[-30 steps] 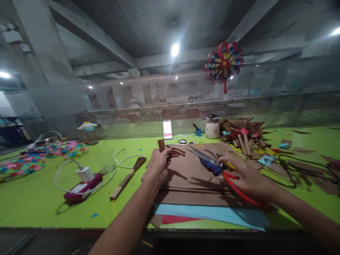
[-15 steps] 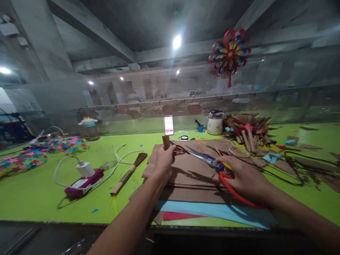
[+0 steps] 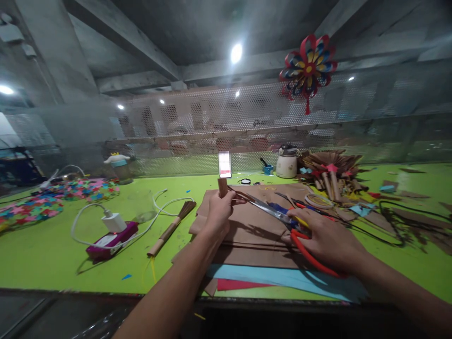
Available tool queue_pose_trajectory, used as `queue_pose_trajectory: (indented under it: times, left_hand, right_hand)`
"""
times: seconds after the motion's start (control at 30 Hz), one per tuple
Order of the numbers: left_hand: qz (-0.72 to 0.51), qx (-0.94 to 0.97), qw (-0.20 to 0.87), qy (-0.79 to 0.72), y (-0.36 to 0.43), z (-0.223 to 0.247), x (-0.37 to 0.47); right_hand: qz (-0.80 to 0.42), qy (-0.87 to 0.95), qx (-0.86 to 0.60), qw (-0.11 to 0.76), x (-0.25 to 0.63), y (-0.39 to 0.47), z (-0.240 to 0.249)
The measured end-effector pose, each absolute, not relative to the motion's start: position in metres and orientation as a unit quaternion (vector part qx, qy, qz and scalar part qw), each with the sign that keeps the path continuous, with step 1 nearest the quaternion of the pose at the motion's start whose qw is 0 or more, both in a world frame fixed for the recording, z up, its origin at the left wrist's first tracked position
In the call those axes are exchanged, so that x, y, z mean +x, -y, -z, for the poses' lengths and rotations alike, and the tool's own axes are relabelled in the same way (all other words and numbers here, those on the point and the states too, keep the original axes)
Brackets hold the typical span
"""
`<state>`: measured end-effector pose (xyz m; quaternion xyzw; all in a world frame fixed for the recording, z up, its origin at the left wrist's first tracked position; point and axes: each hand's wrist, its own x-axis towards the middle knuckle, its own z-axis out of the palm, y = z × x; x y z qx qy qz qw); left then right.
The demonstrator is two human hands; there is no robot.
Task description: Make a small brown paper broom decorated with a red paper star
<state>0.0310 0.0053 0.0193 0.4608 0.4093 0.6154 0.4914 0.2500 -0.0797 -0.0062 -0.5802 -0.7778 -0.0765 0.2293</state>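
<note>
My left hand is closed round a small folded strip of brown paper, whose end stands up above the fingers. In my right hand are large scissors with red and yellow handles. Their blades point left, and the tips lie close to the left fingers and the thin brown piece there. Whether the blades touch the paper is too small to tell. Beneath both hands lie stacked brown paper sheets, with light blue paper and red paper at the near edge.
Left of the sheets lie a tied brown paper bundle and a purple power strip with a white cable. A phone and a jug stand behind. Paper fans, cords and scraps cover the right side.
The view has shifted slightly. Both hands keep nearly the same pose, with the scissors still beside the left fingers.
</note>
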Motion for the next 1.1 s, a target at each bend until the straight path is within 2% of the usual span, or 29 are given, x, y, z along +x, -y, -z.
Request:
queue_pose_trajectory:
  times: [0.23,0.63,1.1]
  left_hand:
    - [-0.612,0.456,0.519,-0.384,-0.0039,-0.019,0.0308]
    - [-0.615,0.459,0.521,-0.374,-0.0019,-0.0203,0.0316]
    - [-0.62,0.46,0.516,-0.372,0.0003,-0.0209,0.0335]
  right_hand:
    - [0.074,0.773,-0.587,0.229,0.2452,0.0819,0.0016]
    - [0.091,0.766,-0.603,0.203,0.2457,0.0817,0.0054]
    - [0.119,0.758,-0.606,0.212,0.2428,0.0834,0.0038]
